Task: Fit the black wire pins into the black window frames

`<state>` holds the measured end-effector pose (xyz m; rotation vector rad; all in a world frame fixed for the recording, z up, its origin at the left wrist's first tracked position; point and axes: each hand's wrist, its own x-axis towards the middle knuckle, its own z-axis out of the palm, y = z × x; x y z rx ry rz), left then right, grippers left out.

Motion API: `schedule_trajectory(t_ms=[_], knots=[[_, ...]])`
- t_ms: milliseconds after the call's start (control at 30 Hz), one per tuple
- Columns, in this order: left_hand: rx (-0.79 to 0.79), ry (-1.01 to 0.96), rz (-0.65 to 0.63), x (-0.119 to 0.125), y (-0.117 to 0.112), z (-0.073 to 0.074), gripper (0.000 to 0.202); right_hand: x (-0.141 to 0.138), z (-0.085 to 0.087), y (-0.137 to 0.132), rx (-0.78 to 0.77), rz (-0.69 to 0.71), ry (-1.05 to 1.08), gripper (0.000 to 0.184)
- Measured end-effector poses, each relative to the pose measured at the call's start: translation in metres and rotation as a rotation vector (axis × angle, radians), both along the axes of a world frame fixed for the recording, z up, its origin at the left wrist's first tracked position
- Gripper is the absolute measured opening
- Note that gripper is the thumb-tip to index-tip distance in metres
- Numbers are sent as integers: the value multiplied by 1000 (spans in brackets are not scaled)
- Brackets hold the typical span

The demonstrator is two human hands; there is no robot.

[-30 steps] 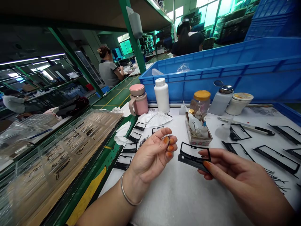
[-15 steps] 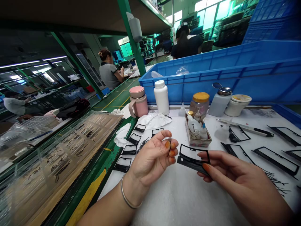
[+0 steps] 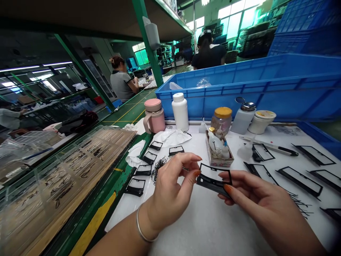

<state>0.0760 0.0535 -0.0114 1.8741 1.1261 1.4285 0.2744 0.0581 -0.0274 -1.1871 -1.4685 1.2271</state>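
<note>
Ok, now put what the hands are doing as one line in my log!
left hand: pinching small dark bit | right hand: holding black rectangular frame | nearby: pile of dark strands

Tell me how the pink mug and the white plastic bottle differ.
The pink mug has a handle on its left in this view; the white plastic bottle has none. The pink mug is squatter and wider, the white plastic bottle taller and slimmer. The pink mug has a pink lid, the white plastic bottle a white cap. Both stand upright, side by side, in front of the blue plastic crate.
</note>
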Motion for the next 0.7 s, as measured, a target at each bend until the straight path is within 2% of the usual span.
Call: schedule_trajectory(t_ms=[167, 400, 700], knots=[[-15, 31, -33, -1, 0, 2, 35, 1, 0, 0, -20, -3, 5, 32], [-68, 12, -42, 0, 0, 8, 36, 0, -2, -1, -50, -9, 2, 35], [-41, 14, -25, -1, 1, 10, 43, 0, -1, 1, -54, -7, -2, 37]])
